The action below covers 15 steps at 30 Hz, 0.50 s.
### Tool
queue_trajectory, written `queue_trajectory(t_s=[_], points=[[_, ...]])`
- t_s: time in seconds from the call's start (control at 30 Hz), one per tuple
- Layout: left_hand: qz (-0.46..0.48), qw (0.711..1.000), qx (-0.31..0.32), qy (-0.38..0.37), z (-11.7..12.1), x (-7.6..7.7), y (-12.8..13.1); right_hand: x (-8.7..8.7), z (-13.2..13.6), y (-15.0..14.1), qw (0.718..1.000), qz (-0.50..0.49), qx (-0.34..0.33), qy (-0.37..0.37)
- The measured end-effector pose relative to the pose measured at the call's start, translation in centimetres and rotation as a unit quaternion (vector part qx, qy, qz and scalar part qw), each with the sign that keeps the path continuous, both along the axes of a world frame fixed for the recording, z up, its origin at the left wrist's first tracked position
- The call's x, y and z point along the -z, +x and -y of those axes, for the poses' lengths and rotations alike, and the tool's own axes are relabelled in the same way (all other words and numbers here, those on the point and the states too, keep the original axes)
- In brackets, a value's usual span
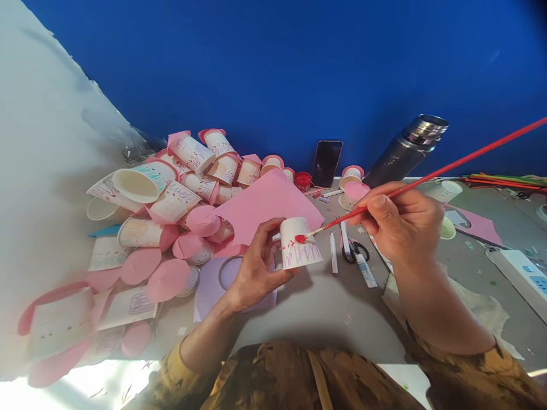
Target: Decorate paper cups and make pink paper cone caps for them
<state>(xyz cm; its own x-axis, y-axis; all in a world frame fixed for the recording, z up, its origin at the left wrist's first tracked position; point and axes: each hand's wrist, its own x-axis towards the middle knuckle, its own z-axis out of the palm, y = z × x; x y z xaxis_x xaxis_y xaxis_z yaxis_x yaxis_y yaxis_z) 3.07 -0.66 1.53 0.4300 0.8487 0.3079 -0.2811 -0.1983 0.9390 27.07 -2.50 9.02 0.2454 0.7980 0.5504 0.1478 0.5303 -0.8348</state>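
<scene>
My left hand (256, 270) grips a white paper cup (298, 254), which is turned upside down and a little tilted. Purple pen strokes run round its lower part, with red dabs above them. In my right hand (399, 222) is a long red-handled paintbrush (453, 162), pinched between thumb and fingers. Its red-loaded bristles touch the side of the cup. Below and behind the cup lie a sheet of pink paper (267, 205) and a sheet of purple paper (209, 304) with a ring on it.
A heap of decorated paper cups (192, 154) with pink paper pieces fills the left. At the back stand a phone (327, 164) and a dark flask (399, 154). Scissors (361, 250), a white marker (334, 254) and a power strip (519, 279) lie to the right.
</scene>
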Motion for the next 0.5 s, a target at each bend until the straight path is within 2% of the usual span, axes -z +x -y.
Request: queue_trajectory(t_s=[0.1,0.27,0.5], points=[[0.006,1.000,0.005,0.005,-0.02,0.05,0.01,0.00,-0.03,0.01,1.000,0.002,0.001,-0.007],[0.016,1.000,0.010,-0.001,-0.16,0.42,-0.07,-0.01,-0.17,0.38,0.999,-0.022,0.024,0.024],[0.032,0.999,0.026,-0.031,-0.22,0.59,-0.18,0.01,-0.28,0.45,1.000,-0.002,0.006,0.011]])
